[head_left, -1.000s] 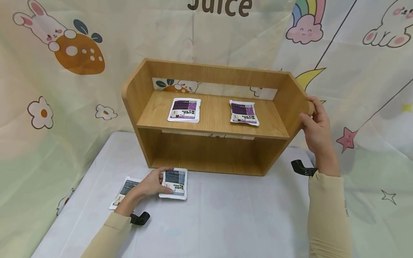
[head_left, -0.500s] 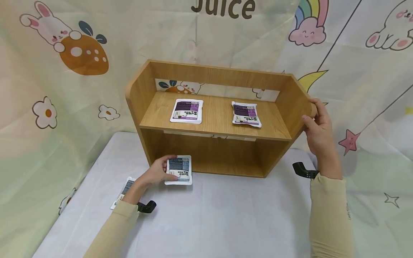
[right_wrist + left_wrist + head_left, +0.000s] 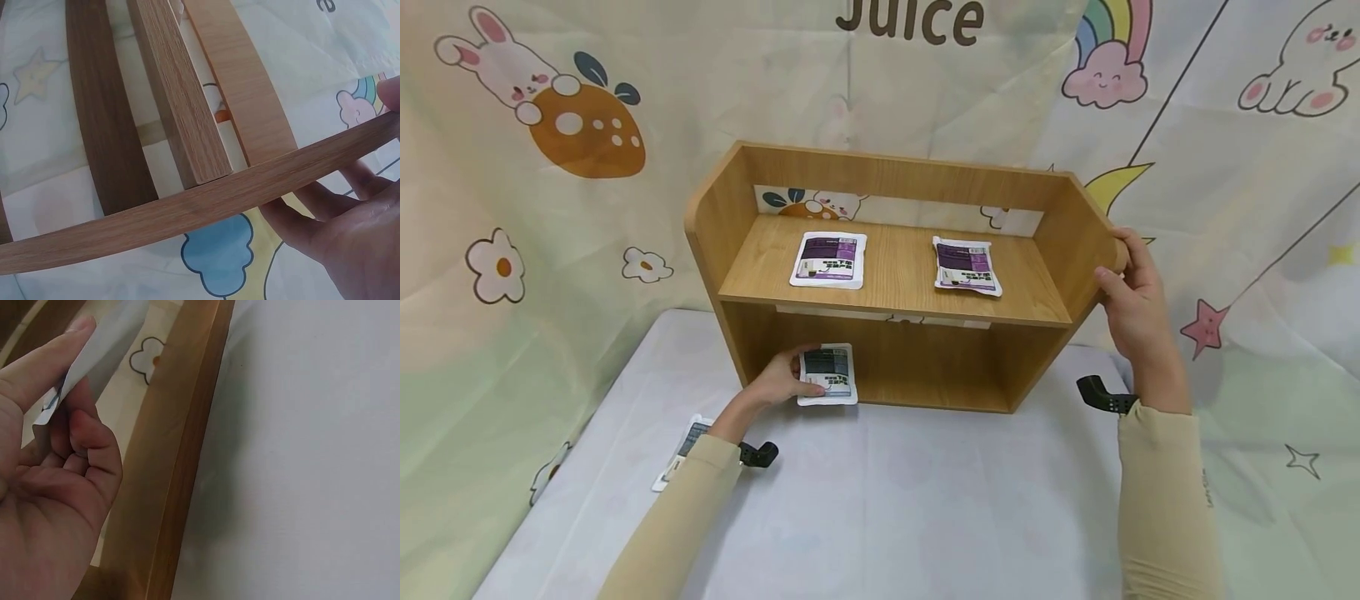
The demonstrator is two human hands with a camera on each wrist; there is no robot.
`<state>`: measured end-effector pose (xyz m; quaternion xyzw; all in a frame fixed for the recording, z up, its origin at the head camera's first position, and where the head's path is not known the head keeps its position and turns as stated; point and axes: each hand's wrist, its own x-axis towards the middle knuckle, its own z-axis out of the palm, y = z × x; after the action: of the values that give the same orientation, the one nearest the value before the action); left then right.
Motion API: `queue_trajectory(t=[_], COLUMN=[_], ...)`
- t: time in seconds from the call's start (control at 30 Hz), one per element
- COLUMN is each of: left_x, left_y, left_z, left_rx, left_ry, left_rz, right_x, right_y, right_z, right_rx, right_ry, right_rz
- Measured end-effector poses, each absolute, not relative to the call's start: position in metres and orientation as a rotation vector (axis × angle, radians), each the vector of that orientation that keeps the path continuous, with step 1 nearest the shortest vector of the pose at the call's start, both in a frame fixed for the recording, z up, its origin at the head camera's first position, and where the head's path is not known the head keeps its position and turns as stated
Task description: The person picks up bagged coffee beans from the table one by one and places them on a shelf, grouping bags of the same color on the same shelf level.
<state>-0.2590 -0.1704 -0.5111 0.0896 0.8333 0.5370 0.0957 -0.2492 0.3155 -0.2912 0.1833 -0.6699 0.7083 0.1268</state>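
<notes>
My left hand (image 3: pixel 778 380) pinches a flat white packet (image 3: pixel 829 373) with a blue-grey label by its left side, thumb on top and fingers beneath. The packet is at the front opening of the lower level of a wooden shelf (image 3: pixel 895 310). In the left wrist view the packet (image 3: pixel 109 353) shows edge-on between thumb and fingers, close over the bottom board (image 3: pixel 181 462). My right hand (image 3: pixel 1135 304) grips the upper front edge of the shelf's right side panel (image 3: pixel 206 199), its fingers along the outer face.
Two purple-labelled packets lie on the upper board, one left (image 3: pixel 828 260) and one right (image 3: pixel 967 266). Another blue-grey packet (image 3: pixel 685 450) lies on the white table (image 3: pixel 925 500), partly hidden under the left forearm. A printed curtain (image 3: pixel 925 92) hangs behind the shelf.
My left hand has carried the blue-grey packet up and slightly right, from the table in front of the shelf to its lower opening. My right hand keeps its grip on the side panel.
</notes>
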Motion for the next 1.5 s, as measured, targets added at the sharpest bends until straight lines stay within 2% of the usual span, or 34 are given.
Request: queue_trajectory(t=[0.83,1.23,1.5], left_x=[-0.317,-0.327,-0.334], left_y=[-0.167,-0.175,-0.175], left_z=[-0.524,-0.498,-0.508], left_rx=[0.307,0.426,0.397], left_ry=[2.355,2.238,2.38], left_rz=[1.598,1.778,1.644], right_x=[-0.252,-0.254,-0.253], right_y=[0.319,0.316,0.317], right_z=[-0.295,-0.292,-0.292], right_rx=[0.572,0.578,0.576], right_ry=[-1.952,-1.957,-1.946], right_rz=[2.033,2.026,2.026])
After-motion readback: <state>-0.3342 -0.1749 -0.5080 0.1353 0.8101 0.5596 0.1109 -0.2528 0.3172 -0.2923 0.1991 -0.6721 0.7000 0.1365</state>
